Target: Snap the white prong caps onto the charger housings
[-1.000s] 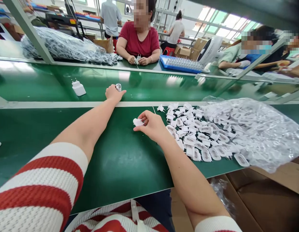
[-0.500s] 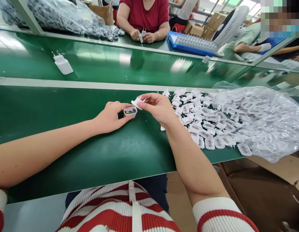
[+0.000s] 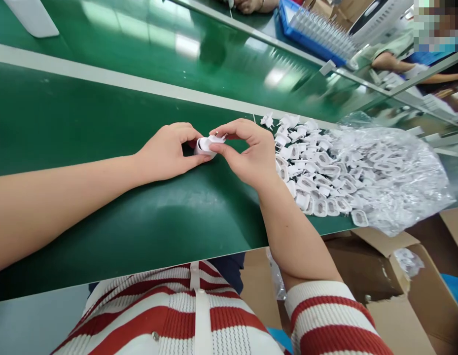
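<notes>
Between thumb and fingers, my left hand (image 3: 171, 150) grips a white charger housing (image 3: 205, 154) low over the green table (image 3: 165, 217). My right hand (image 3: 251, 150) pinches a white plug cover (image 3: 213, 141) with two metal pins. The cover rests at the housing's open top, slightly tilted, and hides the inside. Whether it is fully seated cannot be made out. To the right of my right hand lies a pile of similar white plug covers (image 3: 319, 170), partly inside a clear plastic bag (image 3: 409, 182).
Beyond a pale strip (image 3: 140, 85), a white charger (image 3: 36, 19) lies at the upper left. A blue tray (image 3: 310, 37) of parts stands across the line, near other people's hands. Open cardboard boxes (image 3: 417, 286) stand below the table at the right.
The plug cover has moved from above the housing onto its opening, hiding the circuit parts that showed inside. The camera view has shifted and tilted.
</notes>
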Tool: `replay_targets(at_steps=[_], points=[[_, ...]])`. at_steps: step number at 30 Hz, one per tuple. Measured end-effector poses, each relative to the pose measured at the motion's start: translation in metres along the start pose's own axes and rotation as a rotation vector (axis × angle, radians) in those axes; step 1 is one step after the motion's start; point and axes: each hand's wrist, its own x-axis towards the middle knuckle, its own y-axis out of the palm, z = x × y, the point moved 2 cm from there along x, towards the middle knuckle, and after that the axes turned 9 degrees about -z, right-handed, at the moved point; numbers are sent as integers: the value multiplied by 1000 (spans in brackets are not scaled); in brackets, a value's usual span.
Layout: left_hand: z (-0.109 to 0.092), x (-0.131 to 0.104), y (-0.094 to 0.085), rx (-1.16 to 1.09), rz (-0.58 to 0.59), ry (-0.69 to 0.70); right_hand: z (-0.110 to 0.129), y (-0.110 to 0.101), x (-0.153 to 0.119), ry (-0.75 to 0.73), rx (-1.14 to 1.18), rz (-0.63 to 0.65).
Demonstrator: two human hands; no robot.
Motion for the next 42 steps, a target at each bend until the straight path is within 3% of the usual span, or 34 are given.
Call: replay_targets(at_steps=[23, 37, 42], points=[[1, -2, 3, -94, -22, -116, -1, -1, 4, -18, -218, 92], [2, -2, 4, -140, 21, -152, 13, -3, -3, -5, -363, 75], [2, -1, 4, -98, 4, -110, 19, -7, 3, -100, -447, 95]])
